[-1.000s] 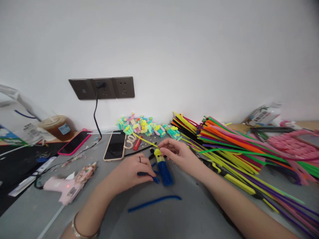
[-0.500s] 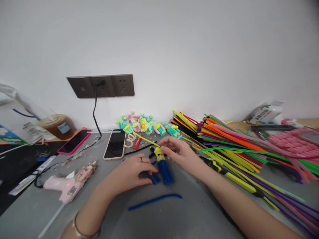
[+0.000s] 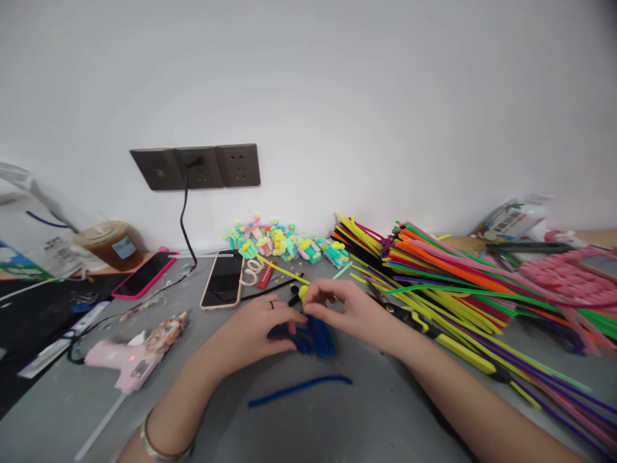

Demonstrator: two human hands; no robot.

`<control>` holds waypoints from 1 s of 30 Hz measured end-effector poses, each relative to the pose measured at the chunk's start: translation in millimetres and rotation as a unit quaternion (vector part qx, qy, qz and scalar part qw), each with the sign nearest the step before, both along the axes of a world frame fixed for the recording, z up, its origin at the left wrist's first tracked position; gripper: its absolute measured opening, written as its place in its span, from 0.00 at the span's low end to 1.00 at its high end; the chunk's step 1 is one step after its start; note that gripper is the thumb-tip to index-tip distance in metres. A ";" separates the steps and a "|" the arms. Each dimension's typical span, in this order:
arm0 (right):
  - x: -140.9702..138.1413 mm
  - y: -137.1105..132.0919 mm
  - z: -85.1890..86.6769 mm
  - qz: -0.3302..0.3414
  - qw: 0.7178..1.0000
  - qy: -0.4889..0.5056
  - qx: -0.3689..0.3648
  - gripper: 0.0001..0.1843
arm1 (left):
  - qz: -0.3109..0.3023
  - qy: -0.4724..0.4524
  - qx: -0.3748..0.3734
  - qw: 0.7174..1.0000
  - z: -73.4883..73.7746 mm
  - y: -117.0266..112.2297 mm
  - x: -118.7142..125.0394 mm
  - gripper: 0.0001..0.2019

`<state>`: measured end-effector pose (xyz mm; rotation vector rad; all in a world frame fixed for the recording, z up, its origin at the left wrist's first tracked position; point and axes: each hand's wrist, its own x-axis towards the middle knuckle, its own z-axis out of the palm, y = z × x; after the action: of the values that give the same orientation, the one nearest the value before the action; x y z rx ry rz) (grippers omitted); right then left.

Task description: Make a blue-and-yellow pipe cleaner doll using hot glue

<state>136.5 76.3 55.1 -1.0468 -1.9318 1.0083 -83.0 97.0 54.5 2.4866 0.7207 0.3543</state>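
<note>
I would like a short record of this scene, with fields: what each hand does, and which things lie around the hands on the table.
Left hand: grips the blue part of a pipe-cleaner figure lying on the grey table
Right hand: pinches the figure's yellow top
Nearer the person: loose blue pipe cleaner
Left side: pink glue gun, pink-cased phone, beige-cased phone
Right side: pile of coloured pipe cleaners
By the wall: heap of small pastel figures, wall socket with a black cable plugged in

Place: my craft bench, maybe at home | heap of long fuzzy multicoloured pipe cleaners (image 3: 434, 270) | pink plastic hot-glue gun (image 3: 130, 360) | pile of small pastel pipe-cleaner figures (image 3: 284, 241) | grey tabletop (image 3: 366, 418)
</note>
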 end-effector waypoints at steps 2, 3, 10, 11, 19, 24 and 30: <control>-0.8 -4.3 2.0 0.077 0.995 -0.055 0.040 0.12 | 0.009 0.006 0.002 1.000 0.4 1.0 -0.8 0.08; -1.5 -6.4 2.0 0.116 0.988 -0.082 0.064 0.12 | 0.008 0.008 0.003 1.000 -0.1 1.0 -0.6 0.06; -10.5 -20.3 -2.2 0.196 0.943 -0.242 0.118 0.06 | -0.021 0.030 0.039 0.999 -9.4 -2.6 5.6 0.04; -11.8 -22.2 -2.3 0.193 0.941 -0.255 0.113 0.06 | -0.020 0.032 0.038 0.999 -9.7 -3.2 5.9 0.04; -14.8 -27.9 0.1 0.194 0.956 -0.202 0.086 0.07 | 0.055 -0.014 0.004 0.998 -2.5 -8.0 3.7 0.07; -6.3 -20.3 10.1 0.157 0.986 -0.035 -0.047 0.05 | 0.116 -0.094 -0.055 0.987 -3.7 -3.1 4.1 0.03; -0.4 -2.0 9.9 -0.041 0.961 0.237 -0.134 0.15 | 0.227 -0.247 -0.122 0.934 -6.8 -0.1 10.2 0.06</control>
<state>136.1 74.4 65.0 -0.9149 -1.3808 1.3579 -72.7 96.9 47.7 1.8626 1.0381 0.9547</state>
